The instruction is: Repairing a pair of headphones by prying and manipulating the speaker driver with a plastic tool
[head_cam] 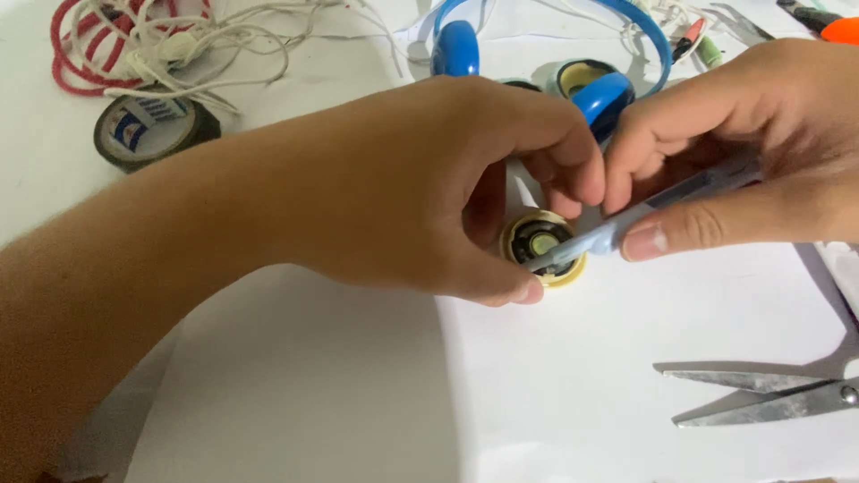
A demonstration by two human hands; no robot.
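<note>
My left hand reaches in from the left and pinches a small round speaker disc, yellowish at the rim with a dark ring and pale centre, which rests on the white table. My right hand comes from the right and grips a pale blue utility knife. Its tip lies across the disc's face. Behind both hands lies a blue headphone set with one ear cup open.
Steel scissors lie open at the lower right. A roll of black tape and a tangle of white and red cables sit at the upper left. Small tools lie at the top right.
</note>
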